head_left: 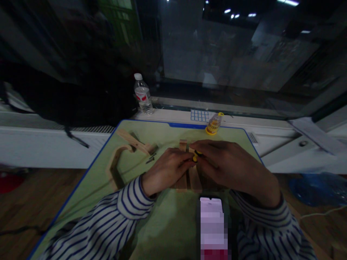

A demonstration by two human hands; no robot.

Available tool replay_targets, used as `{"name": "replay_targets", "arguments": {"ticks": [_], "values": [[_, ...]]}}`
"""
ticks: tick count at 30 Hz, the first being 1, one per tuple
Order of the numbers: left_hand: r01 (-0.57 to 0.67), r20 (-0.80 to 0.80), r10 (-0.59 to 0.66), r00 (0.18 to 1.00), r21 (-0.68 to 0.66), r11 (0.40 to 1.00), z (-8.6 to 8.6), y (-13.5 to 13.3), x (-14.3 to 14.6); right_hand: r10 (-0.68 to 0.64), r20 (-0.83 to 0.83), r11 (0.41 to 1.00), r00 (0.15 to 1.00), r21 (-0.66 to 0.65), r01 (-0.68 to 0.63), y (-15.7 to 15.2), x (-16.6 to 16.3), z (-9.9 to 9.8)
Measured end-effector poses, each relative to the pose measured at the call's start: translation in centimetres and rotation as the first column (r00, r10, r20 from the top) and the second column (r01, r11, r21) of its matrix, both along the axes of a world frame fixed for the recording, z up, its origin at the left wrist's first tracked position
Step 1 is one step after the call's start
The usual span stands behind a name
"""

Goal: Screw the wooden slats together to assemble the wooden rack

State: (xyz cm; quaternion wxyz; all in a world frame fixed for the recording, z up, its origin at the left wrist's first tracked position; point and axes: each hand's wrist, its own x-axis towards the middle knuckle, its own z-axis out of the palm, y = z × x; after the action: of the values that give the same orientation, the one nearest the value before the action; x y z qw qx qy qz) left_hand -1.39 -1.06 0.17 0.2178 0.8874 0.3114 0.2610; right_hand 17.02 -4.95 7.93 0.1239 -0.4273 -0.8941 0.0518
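My left hand (168, 169) is closed in a pinch, thumb and forefinger meeting at a small yellow-and-black piece (195, 159). From the other side, my right hand (230, 162) bends its fingers round the same spot, where yellow and black also show at its fingertips. The piece is too small and dim to name its kind, or to tell whether it is one part or two. Under both hands lie two wooden bars (195, 181), side by side with a narrow dark gap. Their middles are partly hidden by my fingers.
Left on the green table (151, 224) are a curved wooden piece (115, 164), a joined wooden piece (134, 141) and some dark screws (150, 159). A yellow-capped bottle (214, 124) stands at the back edge. A phone (211, 224) lies in front; a water bottle (143, 95) stands on the sill.
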Motion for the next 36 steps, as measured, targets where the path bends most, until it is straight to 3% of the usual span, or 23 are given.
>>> {"name": "replay_targets", "arguments": {"ticks": [16,27,36], "values": [[-0.053,0.028,0.056,0.998,-0.124,0.991,1.0,-0.3,-0.1,-0.056,0.066,0.997,0.996,0.063,0.052,0.2,0.0,-0.2],[-0.066,0.026,0.066,0.997,-0.002,0.998,0.4,-0.3,0.2,-0.093,0.079,0.994,0.993,0.071,0.087,0.3,0.0,-0.3],[-0.003,0.002,0.003,1.000,-0.001,1.000,0.0,0.0,0.0,0.007,-0.061,1.000,0.998,0.011,-0.006,-0.1,0.1,0.2]]}}
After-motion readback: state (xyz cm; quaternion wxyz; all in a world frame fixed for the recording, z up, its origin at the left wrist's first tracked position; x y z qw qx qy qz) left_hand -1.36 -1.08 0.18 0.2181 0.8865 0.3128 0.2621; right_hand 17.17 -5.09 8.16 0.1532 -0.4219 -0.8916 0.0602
